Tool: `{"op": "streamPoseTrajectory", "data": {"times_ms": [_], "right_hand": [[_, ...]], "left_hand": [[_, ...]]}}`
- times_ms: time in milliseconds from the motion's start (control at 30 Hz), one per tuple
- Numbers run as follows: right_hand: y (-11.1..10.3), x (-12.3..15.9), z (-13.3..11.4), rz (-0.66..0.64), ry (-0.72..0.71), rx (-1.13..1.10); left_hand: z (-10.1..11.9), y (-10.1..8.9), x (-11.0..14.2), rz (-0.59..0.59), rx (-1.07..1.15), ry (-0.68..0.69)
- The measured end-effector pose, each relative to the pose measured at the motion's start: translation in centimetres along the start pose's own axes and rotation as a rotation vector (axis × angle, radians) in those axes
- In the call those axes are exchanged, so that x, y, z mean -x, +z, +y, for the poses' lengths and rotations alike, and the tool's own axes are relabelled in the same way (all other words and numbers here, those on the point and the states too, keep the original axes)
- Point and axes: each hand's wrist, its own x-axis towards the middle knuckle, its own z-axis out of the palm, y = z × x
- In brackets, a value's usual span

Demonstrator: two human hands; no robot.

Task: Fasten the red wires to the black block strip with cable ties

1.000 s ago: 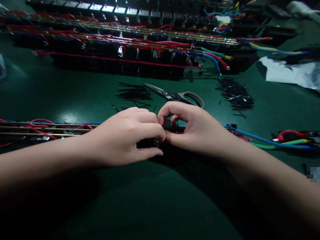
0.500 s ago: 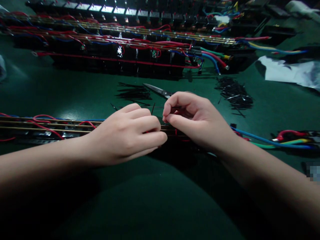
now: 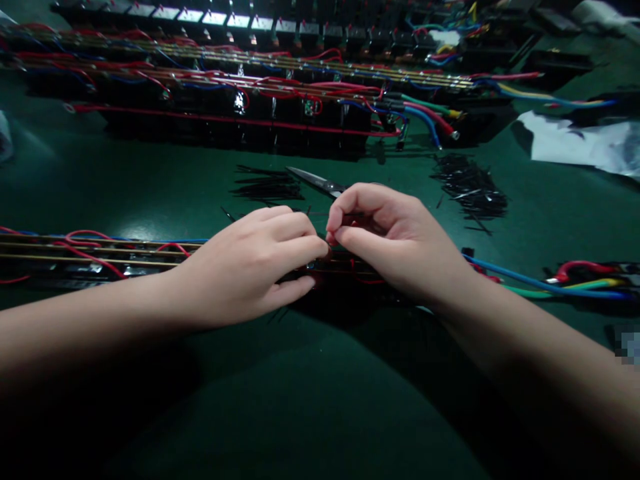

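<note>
A long black wired strip (image 3: 90, 257) with brass bars and red and blue wires lies across the green mat in front of me. My left hand (image 3: 250, 267) rests on its middle with fingers curled and pressed on the strip. My right hand (image 3: 390, 237) meets it fingertip to fingertip, thumb and forefinger pinched on something thin and dark that I cannot make out. Scissors (image 3: 320, 181) lie just behind my right hand, partly hidden by it.
Finished wired strips (image 3: 240, 93) are stacked at the back. Loose black cable ties (image 3: 267, 185) lie behind my hands, and a heap of cut ends (image 3: 470, 187) at the right. Thick coloured cables (image 3: 545, 285) trail right. White paper (image 3: 585, 143) lies far right.
My right hand rose off the strip and drew back towards the scissors, then held there. My left hand's fingers stretched forward to touch the right fingertips. A thin black tie end by my fingers went out of sight.
</note>
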Motion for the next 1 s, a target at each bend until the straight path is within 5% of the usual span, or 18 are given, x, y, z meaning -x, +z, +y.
{"op": "streamPoseTrajectory", "data": {"times_ms": [333, 667, 1000], "right_hand": [[-0.04, 0.06, 0.04, 0.009, -0.065, 0.209], [-0.19, 0.40, -0.22, -0.158, -0.187, 0.317], [0.17, 0.28, 0.00, -0.119, -0.114, 0.299]], "left_hand": [[0.05, -0.04, 0.01, 0.029, 0.105, -0.077], [0.32, -0.44, -0.11, 0.129, 0.118, -0.188], [0.25, -0.75, -0.14, 0.094, 0.175, -0.194]]}}
